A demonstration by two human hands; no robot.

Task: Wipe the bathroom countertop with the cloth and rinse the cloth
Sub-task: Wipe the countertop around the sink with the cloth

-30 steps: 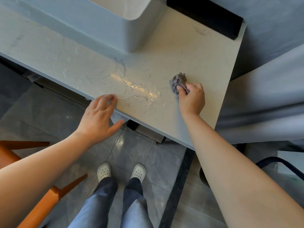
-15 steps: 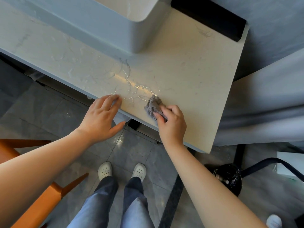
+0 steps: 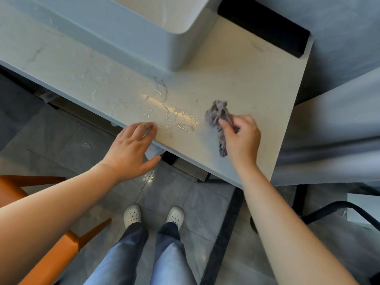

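A pale marble countertop (image 3: 242, 89) fills the upper half of the head view. Thin trails of water (image 3: 174, 116) glisten on it near the front edge. My right hand (image 3: 242, 138) is closed on a crumpled grey cloth (image 3: 218, 114), which is pressed on the counter just right of the wet patch; one end of the cloth hangs below my fingers. The fingers of my left hand (image 3: 131, 149) rest flat and apart on the counter's front edge, left of the water, holding nothing.
A white square basin (image 3: 127, 31) stands on the counter at the back. A black bar (image 3: 263, 31) lies along the back right. An orange chair (image 3: 47, 251) is at the lower left. A grey curtain (image 3: 333, 128) hangs right of the counter. My feet stand on grey floor tiles.
My right hand swept the cloth left toward the front edge through the water, then back right and a little further onto the counter. My left hand has stayed on the edge.
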